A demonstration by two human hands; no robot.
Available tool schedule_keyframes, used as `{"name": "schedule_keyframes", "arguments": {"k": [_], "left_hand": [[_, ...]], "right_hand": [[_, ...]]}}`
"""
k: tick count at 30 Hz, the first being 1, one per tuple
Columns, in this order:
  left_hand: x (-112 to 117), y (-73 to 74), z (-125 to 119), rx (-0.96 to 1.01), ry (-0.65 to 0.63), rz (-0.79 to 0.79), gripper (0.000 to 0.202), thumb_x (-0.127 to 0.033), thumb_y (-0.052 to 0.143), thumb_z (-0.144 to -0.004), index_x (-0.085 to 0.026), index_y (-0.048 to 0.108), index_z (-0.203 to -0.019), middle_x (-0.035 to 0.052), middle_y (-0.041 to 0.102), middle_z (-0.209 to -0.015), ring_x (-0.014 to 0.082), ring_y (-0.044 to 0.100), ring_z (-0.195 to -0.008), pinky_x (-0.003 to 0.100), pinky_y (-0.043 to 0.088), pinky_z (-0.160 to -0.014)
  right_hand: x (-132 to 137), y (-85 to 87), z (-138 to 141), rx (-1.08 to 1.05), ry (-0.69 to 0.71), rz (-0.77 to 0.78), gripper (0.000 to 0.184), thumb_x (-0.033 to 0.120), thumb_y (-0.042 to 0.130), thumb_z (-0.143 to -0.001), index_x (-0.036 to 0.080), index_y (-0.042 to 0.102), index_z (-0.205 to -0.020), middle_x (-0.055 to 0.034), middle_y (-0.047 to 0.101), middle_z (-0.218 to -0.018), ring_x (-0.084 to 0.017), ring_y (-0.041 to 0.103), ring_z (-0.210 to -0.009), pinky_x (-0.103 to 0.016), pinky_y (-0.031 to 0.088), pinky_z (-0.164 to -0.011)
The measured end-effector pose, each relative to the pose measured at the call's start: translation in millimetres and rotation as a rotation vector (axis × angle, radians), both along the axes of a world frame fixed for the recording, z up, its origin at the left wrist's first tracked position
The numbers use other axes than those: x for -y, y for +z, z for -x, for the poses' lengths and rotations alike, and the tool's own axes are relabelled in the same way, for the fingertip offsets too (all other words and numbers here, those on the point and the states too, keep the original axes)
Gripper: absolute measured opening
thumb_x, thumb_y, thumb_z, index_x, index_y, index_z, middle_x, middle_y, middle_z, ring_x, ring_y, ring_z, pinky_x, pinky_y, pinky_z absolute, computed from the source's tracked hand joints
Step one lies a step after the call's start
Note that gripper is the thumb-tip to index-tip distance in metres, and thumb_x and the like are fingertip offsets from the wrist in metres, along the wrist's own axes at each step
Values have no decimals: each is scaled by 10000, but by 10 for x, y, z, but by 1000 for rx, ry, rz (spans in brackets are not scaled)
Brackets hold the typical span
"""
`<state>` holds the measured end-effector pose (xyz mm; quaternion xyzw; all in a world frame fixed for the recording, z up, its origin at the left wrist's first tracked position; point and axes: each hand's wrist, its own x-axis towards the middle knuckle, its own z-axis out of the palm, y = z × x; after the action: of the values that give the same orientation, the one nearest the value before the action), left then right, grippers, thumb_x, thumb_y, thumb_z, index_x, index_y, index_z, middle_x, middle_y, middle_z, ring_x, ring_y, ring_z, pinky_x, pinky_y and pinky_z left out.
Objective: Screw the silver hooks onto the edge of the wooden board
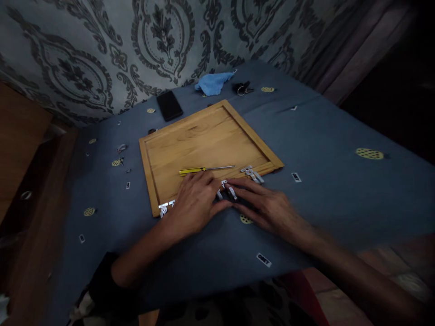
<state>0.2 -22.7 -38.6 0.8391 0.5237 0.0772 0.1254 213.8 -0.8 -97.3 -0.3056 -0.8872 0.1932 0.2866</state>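
Right up close, a dark sleeve (105,276) and a printed label (263,260) on the blue-grey bedcover (340,199), and just beyond, both hands at work! The left hand (195,199) lies over the near edge, thumb stretched toward the right; whether it grips anything, I can't tell. The right hand (267,203) has its fingers closed about the middle hinge (232,194), there at the near rail of the wooden panel (193,145), which lies flat on the cover. Either side, look, a left hinge (163,209) by one corner and a right hinge (252,174) toward the other! Past the fingers, a yellow-handled screwdriver (192,171) rests across the panel, blade pointing right. Off to the left, a loose metal piece (121,148). Further back, a black phone (169,106), then a dark bunch with a ring (242,88), a crumpled blue cloth (215,83), and the patterned wall (163,40) behind.
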Motion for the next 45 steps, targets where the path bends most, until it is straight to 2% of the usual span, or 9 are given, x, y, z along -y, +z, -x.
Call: {"name": "schedule_keyframes", "arguments": {"k": [8, 15, 20, 22, 25, 31, 35, 40, 45], "left_hand": [[3, -12, -2, -3, -4, -10, 394, -487, 640, -926, -176, 655, -1168, 85, 685, -1143, 285, 623, -1102, 462, 488, -964], [26, 7, -20, -57, 1, -31, 406, -499, 615, -938, -173, 652, -1176, 93, 669, -1150, 302, 595, -1099, 464, 483, -950], [-39, 104, 104, 8, 5, -11, 344, -503, 615, -940, -191, 676, -1075, 67, 682, -1028, 265, 615, -1001, 410, 500, -870], [-94, 157, 204, 54, 42, -37, 271, -436, 557, -992, -197, 680, -1029, 60, 677, -1004, 243, 615, -987, 381, 498, -855], [-179, 189, 352, 4, 119, -74, 190, -277, 520, -1011, -178, 679, -1041, 78, 673, -1044, 253, 597, -1032, 399, 488, -908], [-266, 84, 470, -75, 155, 26, 217, -206, 590, -954, -181, 654, -1160, 90, 650, -1146, 269, 581, -1115, 416, 492, -960], [-290, 29, 498, -54, 182, 34, 201, -159, 585, -928, -199, 656, -1112, 79, 656, -1114, 267, 594, -1112, 420, 491, -957], [-304, 12, 558, -5, 193, 47, 70, -173, 602, -903, -189, 629, -966, 58, 660, -1000, 236, 619, -967, 375, 491, -862], [-291, -2, 561, 44, 180, 43, 71, -172, 570, -904, -195, 599, -965, 48, 657, -982, 220, 615, -921, 354, 483, -821]], "right_hand": [[2, 18, 8, 39, -5, -55, 311, 208, 525, -992, 201, 672, -1266, -114, 706, -1302, -231, 750, -1059, -356, 661, -821], [-6, 11, 15, 50, -15, -53, 311, 201, 542, -978, 218, 693, -1249, -101, 713, -1294, -233, 754, -1036, -358, 660, -813], [-7, 2, 19, 59, -18, -56, 302, 201, 524, -989, 216, 697, -1236, -97, 710, -1306, -223, 754, -1031, -350, 655, -823], [-6, 0, 16, 68, -25, -57, 286, 204, 521, -990, 206, 699, -1214, -96, 704, -1318, -222, 754, -1035, -354, 652, -839], [-4, 2, 5, 82, -22, -54, 284, 210, 517, -992, 204, 694, -1213, -92, 697, -1333, -224, 752, -1045, -361, 650, -851], [-9, 6, 8, 79, -10, -78, 292, 217, 502, -1001, 196, 688, -1224, -98, 705, -1316, -224, 753, -1046, -360, 655, -827], [-16, -2, 24, 81, -16, -105, 285, 216, 491, -1008, 180, 684, -1215, -105, 709, -1308, -223, 756, -1038, -359, 657, -820], [-17, -4, 22, 80, -18, -117, 283, 215, 485, -1010, 182, 694, -1198, -106, 709, -1311, -231, 760, -1033, -368, 662, -816], [-13, -14, 19, 80, -17, -114, 296, 228, 485, -1013, 196, 691, -1224, -98, 705, -1324, -238, 753, -1058, -376, 664, -813]]}}
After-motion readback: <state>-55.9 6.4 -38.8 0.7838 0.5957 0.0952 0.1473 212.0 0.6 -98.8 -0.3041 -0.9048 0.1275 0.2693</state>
